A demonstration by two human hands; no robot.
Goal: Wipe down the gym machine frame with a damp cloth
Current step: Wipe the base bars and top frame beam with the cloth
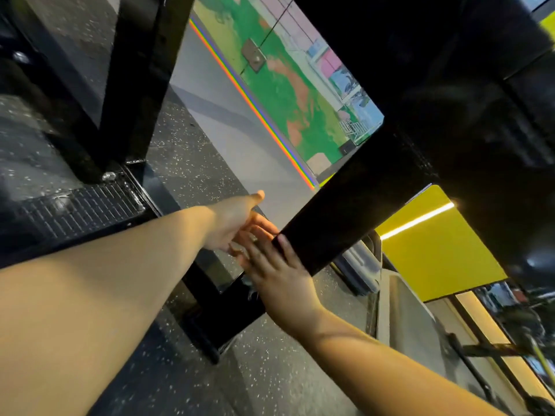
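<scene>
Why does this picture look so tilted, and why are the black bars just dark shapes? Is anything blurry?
Head view: the whole scene leans steeply, with a wide-angle look. The black frame beam is underexposed and shows almost no detail. The light strip on the yellow panel glares to white. The left hand and right hand are softly blurred around the fingers where they meet.
</scene>
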